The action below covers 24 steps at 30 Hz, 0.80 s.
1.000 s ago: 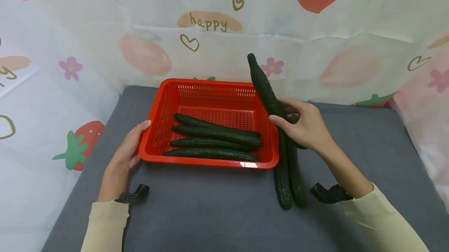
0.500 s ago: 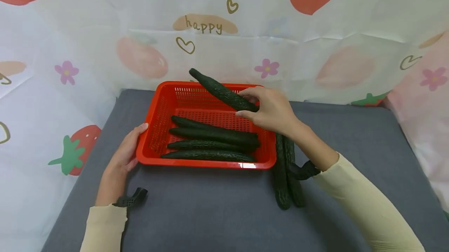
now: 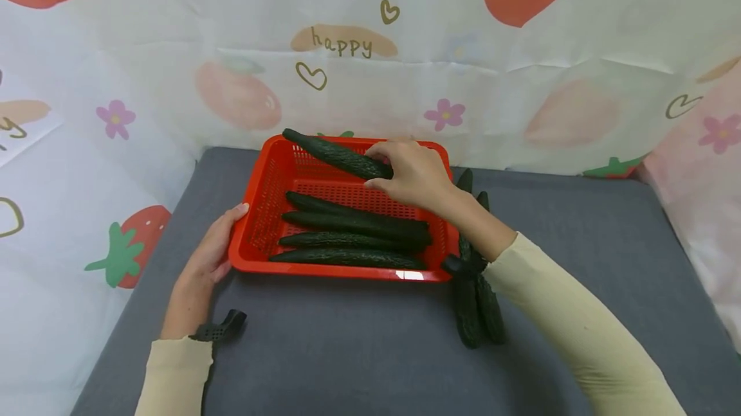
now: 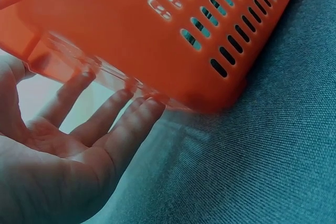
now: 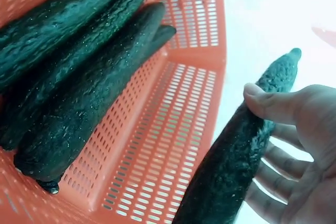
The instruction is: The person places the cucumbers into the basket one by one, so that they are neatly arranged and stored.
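Note:
My right hand [image 3: 413, 172] holds a dark green cucumber [image 3: 332, 153] over the back part of a red plastic basket [image 3: 260, 210]. In the right wrist view the thumb lies on one side of the cucumber [image 5: 223, 169] and the fingers on the other. Several cucumbers [image 3: 356, 223] lie side by side in the basket's front half. My left hand [image 3: 211, 249] grips the basket's left rim; in the left wrist view its fingers [image 4: 142, 121] press under the rim, the thumb partly hidden.
Two more cucumbers [image 3: 466, 319] lie on the grey cloth [image 3: 347, 345] by the basket's right side, partly covered by the right forearm. A patterned white curtain [image 3: 359, 101] hangs behind the table. Black camera straps [image 3: 222, 326] sit on both wrists.
My right hand has carried the cucumber leftward from beside the basket to over its back part, turning it from steep to nearly level. The left hand has stayed on the rim.

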{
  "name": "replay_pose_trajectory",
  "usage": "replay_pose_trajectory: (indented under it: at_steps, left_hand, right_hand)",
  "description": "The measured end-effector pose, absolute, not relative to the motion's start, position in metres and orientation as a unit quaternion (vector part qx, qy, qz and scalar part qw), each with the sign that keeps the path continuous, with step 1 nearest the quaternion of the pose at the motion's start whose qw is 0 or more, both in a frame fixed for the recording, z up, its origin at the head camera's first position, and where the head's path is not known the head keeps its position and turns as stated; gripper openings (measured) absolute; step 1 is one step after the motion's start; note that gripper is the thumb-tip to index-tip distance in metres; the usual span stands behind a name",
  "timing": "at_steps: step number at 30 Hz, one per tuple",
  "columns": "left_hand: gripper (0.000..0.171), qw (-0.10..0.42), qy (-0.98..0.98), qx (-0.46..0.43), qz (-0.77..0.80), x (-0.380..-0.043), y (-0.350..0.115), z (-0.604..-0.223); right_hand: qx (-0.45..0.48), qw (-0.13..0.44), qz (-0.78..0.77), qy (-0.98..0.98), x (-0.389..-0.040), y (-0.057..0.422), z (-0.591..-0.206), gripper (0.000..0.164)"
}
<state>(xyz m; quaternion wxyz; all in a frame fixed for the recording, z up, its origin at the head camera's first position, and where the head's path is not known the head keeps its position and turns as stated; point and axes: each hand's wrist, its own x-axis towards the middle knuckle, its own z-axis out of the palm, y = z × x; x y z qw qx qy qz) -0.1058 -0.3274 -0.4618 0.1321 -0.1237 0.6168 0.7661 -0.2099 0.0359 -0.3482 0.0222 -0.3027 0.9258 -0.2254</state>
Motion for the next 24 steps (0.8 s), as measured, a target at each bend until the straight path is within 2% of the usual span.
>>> replay_pose_trajectory:
  at_steps: [7,16,24]
  left_hand:
    - [0.025,0.126,0.618,-0.113,0.767,-0.106,-0.326,-0.464]
    - [0.024,0.126,0.615,-0.111,0.770,-0.104,-0.326,-0.462]
    - [0.027,0.132,0.619,-0.115,0.766,-0.103,-0.326,-0.461]
  right_hand:
    - [-0.292,0.036,-0.254,0.921,-0.213,0.044,-0.352,0.048]
    - [-0.290,0.050,-0.283,0.913,-0.207,0.080,-0.357,0.043]
    - [-0.256,0.052,-0.306,0.915,-0.197,0.112,-0.365,0.044]
